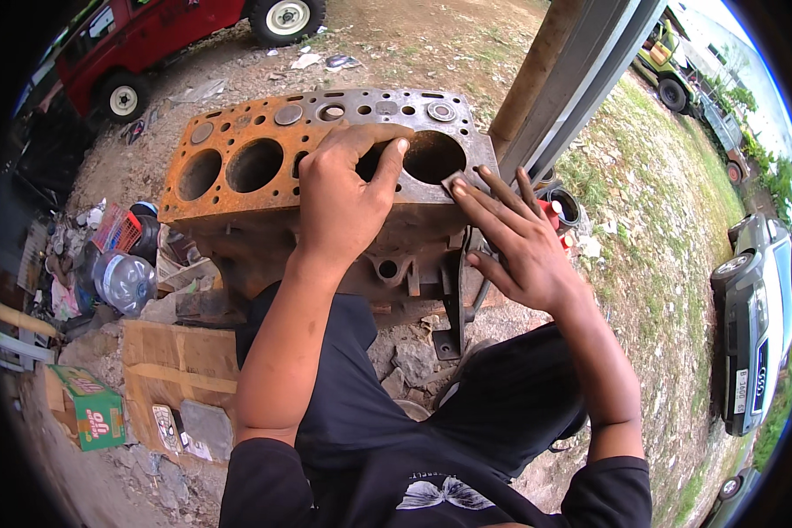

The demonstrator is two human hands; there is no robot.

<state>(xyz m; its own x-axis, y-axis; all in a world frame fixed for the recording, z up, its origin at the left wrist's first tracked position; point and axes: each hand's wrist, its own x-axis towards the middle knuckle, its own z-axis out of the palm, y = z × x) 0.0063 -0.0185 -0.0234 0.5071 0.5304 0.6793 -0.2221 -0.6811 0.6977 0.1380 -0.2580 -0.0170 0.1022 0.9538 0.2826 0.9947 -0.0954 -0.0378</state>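
An engine block [277, 198] stands before me, its flat top face showing large round cylinder bores and several smaller holes. Orange rust covers the left part of that face; the right part is bare grey metal. Over the middle bores is my left hand [348, 180], thumb tip against the index fingertip and the other fingers hidden; whether anything lies in the pinch is not visible. At the right front corner, my right hand [524, 251] presses a small grey-brown piece of sandpaper [452, 182] against the block under its fingertips, the other fingers spread.
A metal post [559, 79] rises just beyond the block's right end. Left of the block lie a clear plastic bottle [125, 282], flattened cardboard [172, 361] and a green box [92, 409]. A red vehicle [163, 40] stands behind; a grey car [752, 326] is at right.
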